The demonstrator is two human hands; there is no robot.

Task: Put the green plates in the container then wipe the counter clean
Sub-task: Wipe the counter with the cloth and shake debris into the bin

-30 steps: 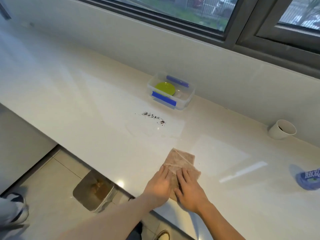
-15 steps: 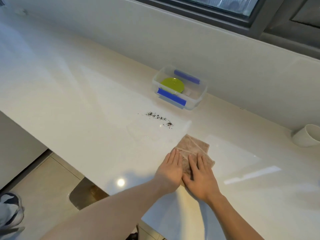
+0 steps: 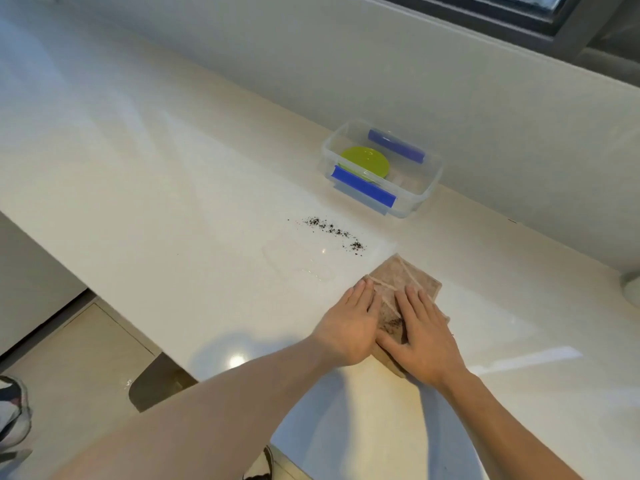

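Done: plates (image 3: pixel 364 162) inside container (image 3: pixel 429 188).
Left: crumbs (image 3: pixel 334 232) on tabletop (image 3: pixel 156 188).
Hands: left (image 3: pixel 348 329), right (image 3: pixel 420 336) flat, open, pressing cloth (image 3: pixel 403 278).

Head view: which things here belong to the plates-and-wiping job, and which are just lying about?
Job:
round green plates inside the clear plastic container with blue clips
folded brown cloth under left hand and right hand
dark crumbs
white glossy counter

Lying about:
white cup, cut off at right edge

Green plates (image 3: pixel 364 162) lie flat inside the clear, blue-clipped container (image 3: pixel 420 197) on the white counter (image 3: pixel 156 188).
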